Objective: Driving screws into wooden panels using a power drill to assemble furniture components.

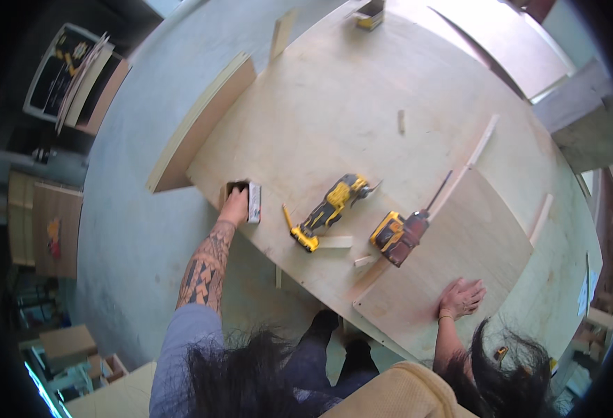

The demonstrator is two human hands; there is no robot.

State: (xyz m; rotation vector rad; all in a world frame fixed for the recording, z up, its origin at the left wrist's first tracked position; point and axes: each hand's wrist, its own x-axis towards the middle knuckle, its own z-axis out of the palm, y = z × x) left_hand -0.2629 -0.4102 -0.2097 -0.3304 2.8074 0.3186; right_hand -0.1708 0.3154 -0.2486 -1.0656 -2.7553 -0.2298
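The left hand point(235, 205) reached into the small open-topped box point(254, 203), which stood on the worktop point(334, 104) just beside its near left edge, apparently placed there to lie within that arm's reach. The left fingers were sunk below the rim; whether they pinched anything could not be told. The box's side wall faced the right, and its opening faced up, which left the contents accessible from above.

The right hand point(462, 298) lay palm down on the thin wooden panel point(452, 244), its fingers laid out fairly close together and pinching nothing. The pose suggested a support for a leaning body, or a light weight on the panel.

Between the hands lay the yellow-and-black multi-tool point(331, 209), its battery end toward the person and its blade end away, an orientation that probably kept the edge clear of both arms. The cordless driver point(398, 237) rested nearer the panel, its long bit likewise directed away; its body hid part of the long wooden strip point(484, 143) that ran along the panel's edge. A short wooden strip point(335, 242) lay by the multi-tool's battery end.
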